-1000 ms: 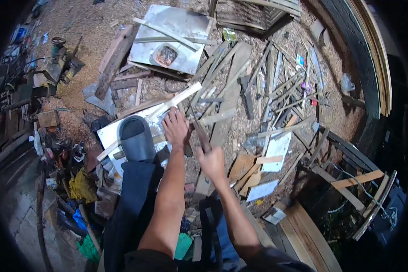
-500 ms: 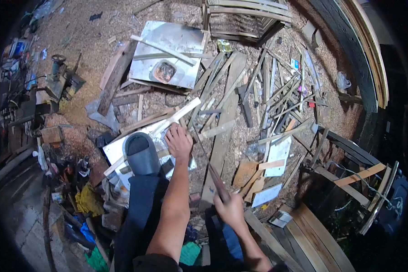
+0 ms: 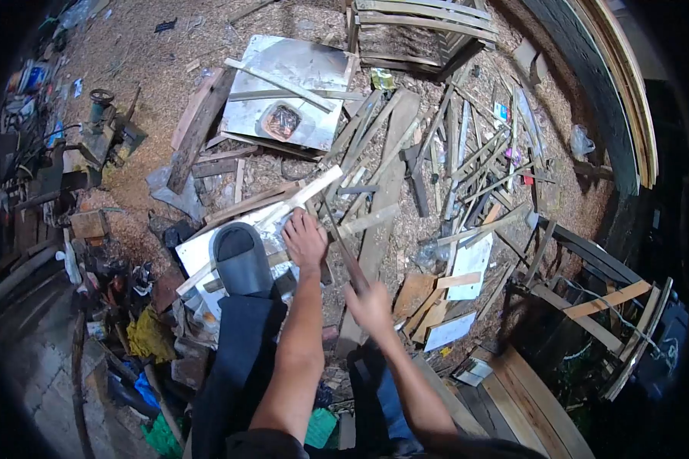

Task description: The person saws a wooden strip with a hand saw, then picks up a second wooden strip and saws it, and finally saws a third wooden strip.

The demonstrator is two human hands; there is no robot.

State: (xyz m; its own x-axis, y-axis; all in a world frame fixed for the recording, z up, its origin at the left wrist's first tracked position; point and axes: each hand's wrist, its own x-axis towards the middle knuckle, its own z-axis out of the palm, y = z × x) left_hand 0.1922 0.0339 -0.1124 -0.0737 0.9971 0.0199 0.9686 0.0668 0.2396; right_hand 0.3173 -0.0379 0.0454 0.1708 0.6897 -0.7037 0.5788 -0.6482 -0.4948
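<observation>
The left hand [image 3: 305,239] presses flat, fingers spread, on a pale wood strip [image 3: 298,200] that runs toward 1 o'clock across a light board [image 3: 199,249] on the sawdust-strewn floor [image 3: 130,92]. The right hand [image 3: 369,304] is closed around the handle of a handsaw [image 3: 343,245], whose narrow blade meets the strip just at 3 o'clock of the left hand. A foot in a grey sandal [image 3: 241,256] stands on the board at 9 o'clock of that hand. The strip looks light, stiff and thin, likely to spring and chatter, so I judge it best pinned close beside the blade. Offcuts [image 3: 467,161] lie scattered toward 2 o'clock.
</observation>
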